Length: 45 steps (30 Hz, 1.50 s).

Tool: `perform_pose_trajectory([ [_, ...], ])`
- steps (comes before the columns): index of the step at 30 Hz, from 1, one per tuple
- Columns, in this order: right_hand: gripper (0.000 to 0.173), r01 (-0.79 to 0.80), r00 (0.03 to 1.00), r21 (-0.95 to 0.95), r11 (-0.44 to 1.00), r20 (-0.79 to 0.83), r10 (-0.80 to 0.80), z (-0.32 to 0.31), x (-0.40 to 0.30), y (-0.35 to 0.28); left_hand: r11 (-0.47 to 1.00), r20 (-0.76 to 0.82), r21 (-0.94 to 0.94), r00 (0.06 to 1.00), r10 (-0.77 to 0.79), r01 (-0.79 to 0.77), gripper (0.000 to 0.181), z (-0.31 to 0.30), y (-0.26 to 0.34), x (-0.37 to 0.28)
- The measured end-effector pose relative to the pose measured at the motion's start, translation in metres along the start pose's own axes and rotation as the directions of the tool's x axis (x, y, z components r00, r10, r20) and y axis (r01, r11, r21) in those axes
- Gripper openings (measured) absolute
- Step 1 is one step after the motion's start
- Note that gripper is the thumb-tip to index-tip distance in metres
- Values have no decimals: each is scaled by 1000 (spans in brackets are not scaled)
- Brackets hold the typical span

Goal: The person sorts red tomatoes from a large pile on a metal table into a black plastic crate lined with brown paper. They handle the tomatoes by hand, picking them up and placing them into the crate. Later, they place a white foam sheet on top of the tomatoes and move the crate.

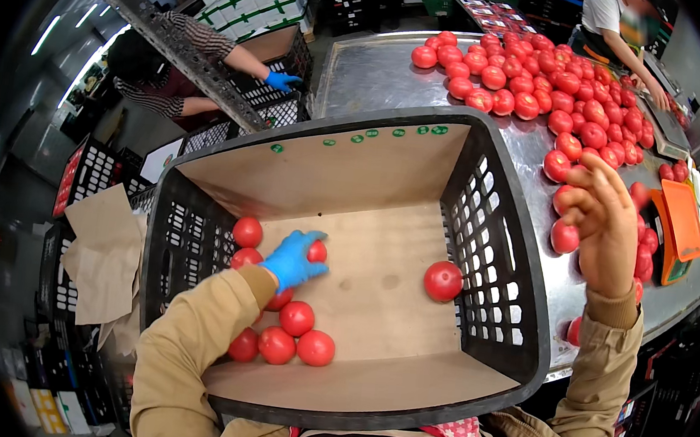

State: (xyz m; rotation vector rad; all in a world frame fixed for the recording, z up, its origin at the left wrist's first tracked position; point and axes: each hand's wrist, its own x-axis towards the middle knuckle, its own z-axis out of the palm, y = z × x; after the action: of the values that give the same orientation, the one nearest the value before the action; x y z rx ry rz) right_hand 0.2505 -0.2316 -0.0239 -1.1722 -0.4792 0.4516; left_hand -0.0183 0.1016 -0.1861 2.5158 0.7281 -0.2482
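My left hand (294,262), in a blue glove, is inside a black plastic crate (332,418) lined with brown paper (386,228). Its fingers and thumb curl around a red tomato (317,251). More tomatoes lie along the crate's left side, among them one tomato (297,318) below the hand and another tomato (247,232) in the far left corner. A single tomato (443,281) rests by the right wall. My bare right hand (599,221) is raised right of the crate with bent, parted fingers. Nothing shows in its grasp; a tomato (564,237) appears close beside it.
A large heap of tomatoes (563,103) covers part of the metal table (369,73). An orange scale (679,219) stands at right. One co-worker's gloved hand (282,81) touches crates at upper left; another co-worker's hand (656,92) is near a second scale (667,131). Loose brown paper (103,259) hangs left.
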Motion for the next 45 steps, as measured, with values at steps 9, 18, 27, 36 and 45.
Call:
perform_pose_trajectory([
  [9,31,499,604,-655,567,732,315,73,-19,39,662,169,-743,985,43,99,48,-9,48,7],
  [18,57,529,566,-483,697,813,134,75,-21,39,67,568,-819,789,234,570,70,-43,142,-27],
  [27,57,96,636,-520,849,688,350,81,-22,33,91,550,-830,780,299,551,83,-44,153,-42],
  [36,81,186,687,-418,889,702,186,77,-25,32,20,563,-795,726,395,606,73,-56,168,-55],
  [45,44,166,984,145,975,44,-174,13,-18,27,924,694,-344,618,369,-166,44,-25,152,-63],
])
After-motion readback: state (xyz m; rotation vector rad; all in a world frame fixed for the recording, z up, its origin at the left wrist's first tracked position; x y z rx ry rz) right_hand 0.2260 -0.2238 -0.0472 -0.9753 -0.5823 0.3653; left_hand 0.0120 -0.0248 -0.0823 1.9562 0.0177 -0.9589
